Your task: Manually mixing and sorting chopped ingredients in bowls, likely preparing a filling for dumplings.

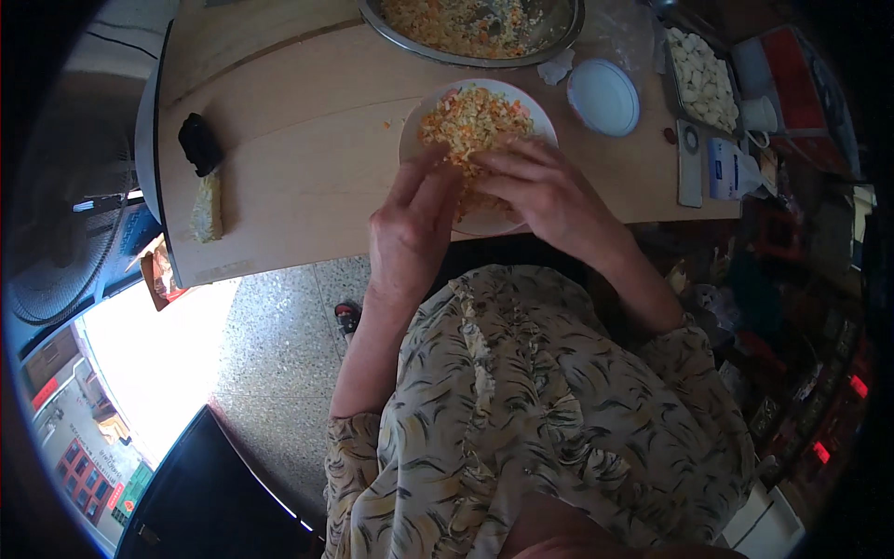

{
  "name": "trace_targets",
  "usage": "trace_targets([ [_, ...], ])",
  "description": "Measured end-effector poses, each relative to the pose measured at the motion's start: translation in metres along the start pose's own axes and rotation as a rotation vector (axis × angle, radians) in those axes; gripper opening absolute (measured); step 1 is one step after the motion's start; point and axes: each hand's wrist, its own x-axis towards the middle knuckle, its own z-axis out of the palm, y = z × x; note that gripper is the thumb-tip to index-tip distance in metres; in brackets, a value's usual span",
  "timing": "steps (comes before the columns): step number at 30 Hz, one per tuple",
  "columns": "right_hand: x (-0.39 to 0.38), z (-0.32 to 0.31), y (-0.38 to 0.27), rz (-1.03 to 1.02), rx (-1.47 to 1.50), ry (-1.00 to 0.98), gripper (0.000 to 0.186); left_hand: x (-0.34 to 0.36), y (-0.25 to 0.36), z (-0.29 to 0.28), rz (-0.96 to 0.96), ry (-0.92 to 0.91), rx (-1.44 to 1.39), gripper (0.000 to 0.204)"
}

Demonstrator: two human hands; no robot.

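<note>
A round pale plate [412, 140] heaped with finely chopped orange and whitish food [477, 114] lies near the table's front edge. Over its near left side reaches my left hand [410, 219], fingers stretched toward the heap and somewhat blurred. My right hand [540, 186] comes in from the right, its fingers extended and slightly apart above the food. The fingertips of both hands are close together, at or just over the chopped pieces. No held object shows in either hand, though the undersides of the fingers are hidden.
Beyond the plate stands a large metal bowl [447, 54] of similar chopped food. To the right are a white bowl [603, 98], a tray of pale lumps [703, 79], a white cup [759, 114] and a tissue pack [724, 170]. A black bundle [198, 144] lies left.
</note>
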Motion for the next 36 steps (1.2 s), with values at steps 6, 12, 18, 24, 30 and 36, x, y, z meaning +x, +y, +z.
trace_targets([
  [6,-0.001,-0.014,-0.009,0.267,0.407,0.274,0.028,0.016,-0.010,-0.020,-0.065,0.054,-0.159,0.014],
  [12,-0.010,0.001,-0.007,0.367,0.376,0.087,0.031,0.031,-0.090,-0.020,-0.198,0.154,-0.068,0.013],
  [18,-0.020,0.000,-0.001,0.508,0.552,0.203,0.021,0.043,-0.109,0.011,-0.082,0.117,0.071,0.011],
  [24,-0.025,0.004,0.012,0.552,0.710,0.253,0.016,0.044,-0.118,0.017,-0.008,0.114,0.210,0.008],
  [30,-0.022,-0.011,0.011,0.339,0.384,0.068,0.015,0.041,-0.121,0.002,-0.013,0.146,0.369,0.009],
  [36,-0.019,0.012,0.005,0.218,0.197,-0.059,0.021,0.027,-0.045,-0.011,-0.078,0.060,-0.079,0.011],
])
